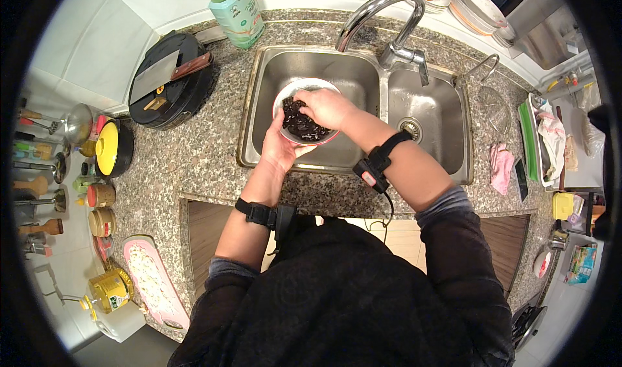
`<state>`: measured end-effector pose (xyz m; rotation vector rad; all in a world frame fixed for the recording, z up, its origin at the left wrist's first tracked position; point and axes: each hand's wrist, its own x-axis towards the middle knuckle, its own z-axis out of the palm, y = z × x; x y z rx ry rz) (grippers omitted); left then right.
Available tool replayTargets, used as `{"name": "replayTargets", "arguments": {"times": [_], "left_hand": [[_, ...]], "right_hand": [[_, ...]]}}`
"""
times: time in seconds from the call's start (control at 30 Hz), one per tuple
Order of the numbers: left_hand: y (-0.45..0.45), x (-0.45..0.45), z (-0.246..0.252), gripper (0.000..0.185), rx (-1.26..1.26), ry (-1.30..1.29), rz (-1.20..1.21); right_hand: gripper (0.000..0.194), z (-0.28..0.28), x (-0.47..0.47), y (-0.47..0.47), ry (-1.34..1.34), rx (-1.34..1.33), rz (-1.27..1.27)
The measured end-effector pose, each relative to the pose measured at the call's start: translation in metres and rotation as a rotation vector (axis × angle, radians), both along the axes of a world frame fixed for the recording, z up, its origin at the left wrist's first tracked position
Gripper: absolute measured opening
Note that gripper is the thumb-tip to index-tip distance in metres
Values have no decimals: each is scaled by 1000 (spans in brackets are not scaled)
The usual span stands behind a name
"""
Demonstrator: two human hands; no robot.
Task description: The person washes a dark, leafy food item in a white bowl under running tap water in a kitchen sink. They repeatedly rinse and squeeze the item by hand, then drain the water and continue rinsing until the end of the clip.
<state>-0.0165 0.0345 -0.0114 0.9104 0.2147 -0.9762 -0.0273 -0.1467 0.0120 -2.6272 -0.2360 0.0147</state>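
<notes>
Over the left basin of the stainless steel sink, my left hand holds a white bowl with a red rim from its near left side, thumb at the rim and fingers under it. Dark, wet, shiny pieces of food, perhaps black fungus, lie in the bowl. My right hand reaches in from the right, its fingertips among the dark pieces; whether they grip any cannot be told. The chrome faucet arches above the basins, and no water is seen running from it.
A cleaver lies on a round black appliance at the left. Near it stand a green detergent bottle and a black pot with yellow lid. A pink cutting board bears chopped pale food. Stacked plates stand behind the sink; a pink cloth lies right.
</notes>
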Motion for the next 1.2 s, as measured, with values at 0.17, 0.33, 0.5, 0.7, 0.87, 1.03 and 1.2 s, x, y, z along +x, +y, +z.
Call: {"name": "replayTargets", "arguments": {"times": [0.17, 0.33, 0.5, 0.7, 0.87, 1.03, 1.2], "left_hand": [[2, 5, 4, 62, 19, -28, -7], [6, 11, 16, 63, -27, -29, -34], [9, 22, 18, 63, -32, 7, -65], [20, 36, 9, 66, -98, -1, -176], [29, 46, 11, 66, -122, -3, -242], [36, 47, 14, 66, -59, -36, -270], [37, 48, 17, 65, -71, -29, -309]], "right_hand": [[55, 19, 7, -13, 6, 47, 149], [90, 42, -6, 3, 197, -151, 30], [81, 37, -8, 37, 293, -148, -197], [65, 17, -3, 40, 302, -48, -224], [43, 28, 7, 34, 47, 40, -324], [30, 48, 6, 28, 382, 818, -535], [28, 55, -3, 29, 480, 1135, -556]]}}
